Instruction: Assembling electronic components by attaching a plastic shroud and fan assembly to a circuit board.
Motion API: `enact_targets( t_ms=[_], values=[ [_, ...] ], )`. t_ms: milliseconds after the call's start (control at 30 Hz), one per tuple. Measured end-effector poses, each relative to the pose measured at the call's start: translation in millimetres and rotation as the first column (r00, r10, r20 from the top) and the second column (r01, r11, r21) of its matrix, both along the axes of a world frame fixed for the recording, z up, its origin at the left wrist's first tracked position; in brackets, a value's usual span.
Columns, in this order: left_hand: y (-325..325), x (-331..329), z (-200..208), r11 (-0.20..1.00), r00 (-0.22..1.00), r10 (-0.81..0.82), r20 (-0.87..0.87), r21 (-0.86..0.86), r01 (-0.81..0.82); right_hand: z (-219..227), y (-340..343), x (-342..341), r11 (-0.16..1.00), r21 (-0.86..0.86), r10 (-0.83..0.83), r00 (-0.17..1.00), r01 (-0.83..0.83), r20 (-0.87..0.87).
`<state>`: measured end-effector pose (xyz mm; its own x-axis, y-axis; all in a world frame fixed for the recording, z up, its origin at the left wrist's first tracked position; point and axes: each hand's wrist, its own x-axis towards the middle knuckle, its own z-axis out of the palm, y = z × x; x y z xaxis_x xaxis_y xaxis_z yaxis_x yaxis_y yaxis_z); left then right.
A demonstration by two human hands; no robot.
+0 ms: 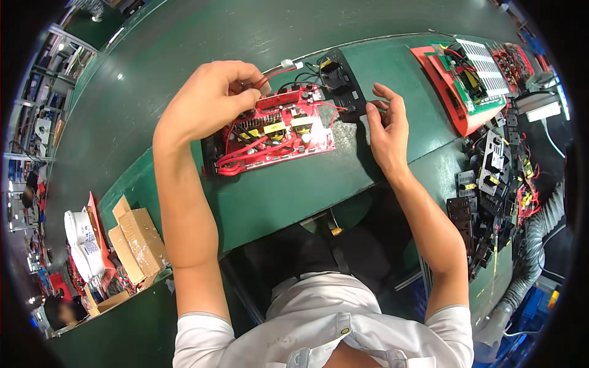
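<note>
On the green bench in front of me lies a red circuit board [319,140] with yellow-labelled transformers and thick red wires, its left end against a black end plate [211,150]. My left hand [211,98] reaches over its far left corner. Thumb and fingers are pinched on a thin red wire lead [276,73], whose white connector [288,64] sticks out beyond them. A black panel [348,86] with a round fan-like part stands at the board's right end, joined to it by wires. Beside the panel's right edge is my right hand [389,132], fingers apart, thumb near the edge.
At the right, orange sheets [437,86] lie under a green board with a silver heat sink [481,64]. Several black panels [491,159] are heaped nearer, beside a grey flexible duct [534,245]. An open cardboard box [141,239] and white rolls [84,245] stand at left.
</note>
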<state>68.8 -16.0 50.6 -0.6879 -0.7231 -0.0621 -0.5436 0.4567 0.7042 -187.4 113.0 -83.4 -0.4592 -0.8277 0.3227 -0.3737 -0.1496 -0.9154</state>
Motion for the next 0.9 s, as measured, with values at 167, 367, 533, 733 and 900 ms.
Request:
enact_targets(
  t_ms=[167,367,533,733,900],
  values=[
    [2.7,-9.9,-3.7,1.000,0.999,-0.012,-0.040,-0.006,0.012,26.6,0.9,5.4,0.998,-0.054,0.033,0.999,-0.032,0.028],
    [4.0,-15.0,-10.8,0.997,0.999,-0.050,-0.014,-0.066,0.049,89.9,-13.4,39.2,0.954,-0.045,0.270,0.911,-0.298,-0.312],
    [4.7,-13.1,-8.8,0.995,0.996,-0.079,-0.037,-0.065,0.077,92.4,-22.9,44.7,0.934,0.146,0.358,0.857,-0.328,-0.370],
    [1.4,-14.9,-14.2,0.972,0.974,-0.222,-0.052,-0.097,0.216,75.4,-26.1,53.8,0.656,0.369,0.678,0.729,-0.659,0.098],
    [2.2,-12.0,-8.6,0.992,0.987,-0.112,-0.115,-0.076,0.104,73.8,-44.3,54.9,0.587,0.149,0.449,0.473,-0.796,0.758]
  ],
)
